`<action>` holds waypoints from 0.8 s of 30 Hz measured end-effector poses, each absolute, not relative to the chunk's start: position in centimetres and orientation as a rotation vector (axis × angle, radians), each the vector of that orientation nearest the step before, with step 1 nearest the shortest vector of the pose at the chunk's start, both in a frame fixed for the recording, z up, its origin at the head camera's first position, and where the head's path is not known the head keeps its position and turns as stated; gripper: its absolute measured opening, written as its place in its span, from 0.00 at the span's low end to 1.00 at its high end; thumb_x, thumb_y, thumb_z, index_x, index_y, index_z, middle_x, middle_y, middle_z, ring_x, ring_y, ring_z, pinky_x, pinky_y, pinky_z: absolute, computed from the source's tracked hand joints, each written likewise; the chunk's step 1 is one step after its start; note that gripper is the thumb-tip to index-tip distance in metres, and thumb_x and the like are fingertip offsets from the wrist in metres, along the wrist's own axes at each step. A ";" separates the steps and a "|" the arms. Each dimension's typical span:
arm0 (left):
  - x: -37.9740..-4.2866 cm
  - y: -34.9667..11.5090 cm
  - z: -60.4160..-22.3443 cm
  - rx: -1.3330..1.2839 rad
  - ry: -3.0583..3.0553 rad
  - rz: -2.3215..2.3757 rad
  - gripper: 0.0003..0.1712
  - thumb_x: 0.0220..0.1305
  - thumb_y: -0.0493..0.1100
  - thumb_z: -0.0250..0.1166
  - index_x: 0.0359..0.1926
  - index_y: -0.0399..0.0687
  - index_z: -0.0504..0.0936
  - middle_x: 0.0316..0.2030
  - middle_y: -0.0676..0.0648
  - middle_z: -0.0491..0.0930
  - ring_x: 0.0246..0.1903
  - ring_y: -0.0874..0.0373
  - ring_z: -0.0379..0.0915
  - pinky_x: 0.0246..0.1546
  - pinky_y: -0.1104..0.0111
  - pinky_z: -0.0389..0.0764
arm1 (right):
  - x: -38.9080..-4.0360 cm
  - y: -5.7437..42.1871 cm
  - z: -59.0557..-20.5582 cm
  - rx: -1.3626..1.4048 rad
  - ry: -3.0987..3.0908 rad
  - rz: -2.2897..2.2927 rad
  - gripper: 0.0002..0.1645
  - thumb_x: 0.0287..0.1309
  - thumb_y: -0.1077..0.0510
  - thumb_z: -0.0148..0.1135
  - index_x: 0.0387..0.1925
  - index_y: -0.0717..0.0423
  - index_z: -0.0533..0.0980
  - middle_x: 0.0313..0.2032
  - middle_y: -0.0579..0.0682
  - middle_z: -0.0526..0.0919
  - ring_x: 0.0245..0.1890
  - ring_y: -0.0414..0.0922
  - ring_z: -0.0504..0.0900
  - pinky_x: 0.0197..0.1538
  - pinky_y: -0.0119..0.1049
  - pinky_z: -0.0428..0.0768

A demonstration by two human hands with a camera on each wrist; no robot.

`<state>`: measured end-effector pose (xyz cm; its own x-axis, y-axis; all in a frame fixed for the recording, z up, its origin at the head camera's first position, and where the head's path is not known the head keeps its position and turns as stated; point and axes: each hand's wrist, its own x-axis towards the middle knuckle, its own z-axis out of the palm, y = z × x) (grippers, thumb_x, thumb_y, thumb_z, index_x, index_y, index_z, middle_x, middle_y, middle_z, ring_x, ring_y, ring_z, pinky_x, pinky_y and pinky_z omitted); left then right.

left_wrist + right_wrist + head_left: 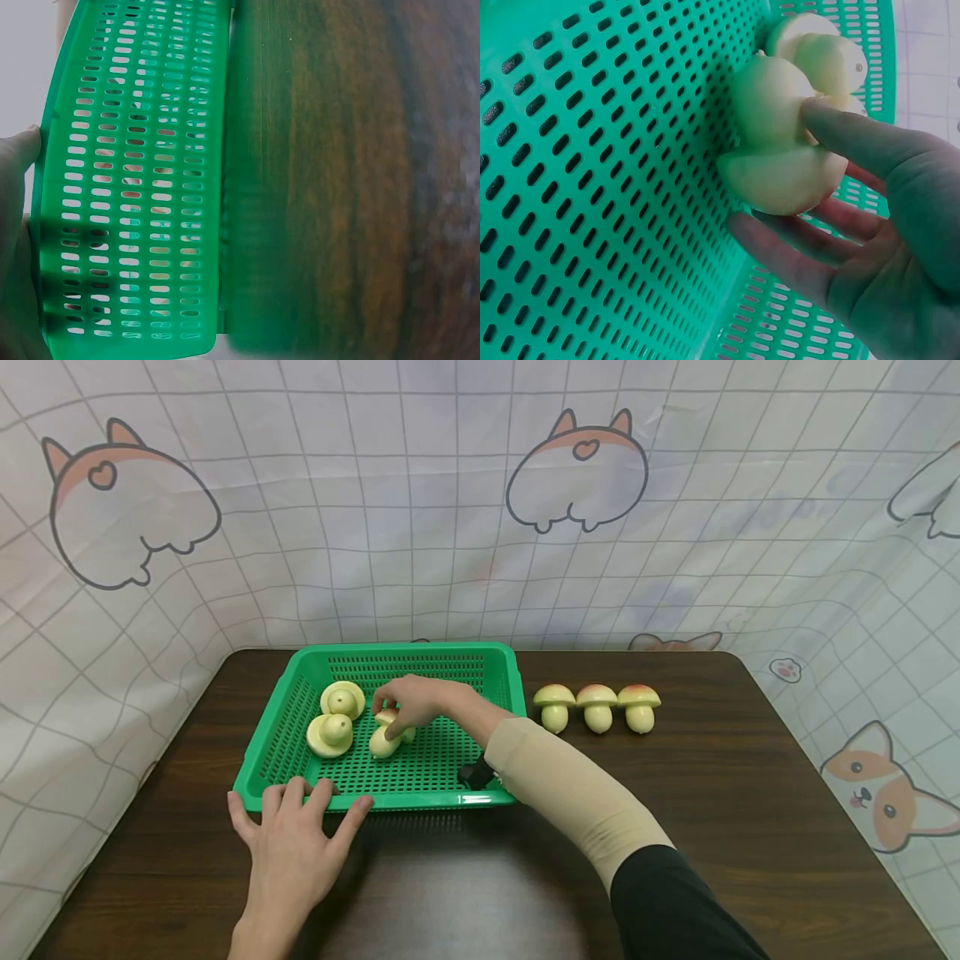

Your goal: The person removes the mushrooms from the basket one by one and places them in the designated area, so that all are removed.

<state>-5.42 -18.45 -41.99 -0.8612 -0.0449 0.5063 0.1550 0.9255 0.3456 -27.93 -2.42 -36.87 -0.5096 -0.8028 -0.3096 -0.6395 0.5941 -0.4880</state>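
Inside the green plastic basket [442, 799], my right hand [417, 700] holds a pale yellow-green toy mushroom [383, 743]. In the right wrist view the thumb presses the stem of this mushroom [772, 101], and the fingers lie around its cap. Another pale piece [408, 734] shows beside it, mostly hidden by the hand. Two more toy mushrooms, one farther back [342, 700] and one nearer [331, 734], lie stem up at the basket's left side. My left hand [292, 843] grips the basket's near left rim, fingers bent over it.
Right of the basket, three toy mushrooms stand in a row on the dark wooden table [712, 827]: left [555, 707], middle [597, 707] and right [640, 707]. A white grid-patterned cloth [465, 577] hangs behind and beside the table.
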 end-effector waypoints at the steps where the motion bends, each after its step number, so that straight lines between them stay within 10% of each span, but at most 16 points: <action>1: -5.4 -18.5 -42.0 -0.079 -2.559 -0.516 0.29 0.66 0.65 0.66 0.39 0.40 0.81 0.38 0.37 0.76 0.45 0.33 0.66 0.63 0.25 0.32 | -28.0 -2.4 -36.9 -1.122 2.308 -0.444 0.28 0.69 0.52 0.68 0.66 0.53 0.74 0.58 0.51 0.77 0.49 0.41 0.78 0.48 0.34 0.78; 24: -5.4 -18.5 -42.0 -0.081 -2.562 -0.513 0.30 0.67 0.65 0.65 0.40 0.39 0.82 0.38 0.37 0.76 0.46 0.31 0.66 0.63 0.25 0.32 | -28.1 -2.2 -36.9 -1.105 2.247 -0.466 0.22 0.69 0.67 0.55 0.62 0.55 0.76 0.46 0.51 0.77 0.35 0.43 0.73 0.37 0.36 0.76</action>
<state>-5.42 -18.46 -41.96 -0.8626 -0.0422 0.5042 0.1552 0.9263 0.3432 -28.12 -2.23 -36.89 -0.4845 -0.8023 -0.3487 -0.5975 0.5946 -0.5380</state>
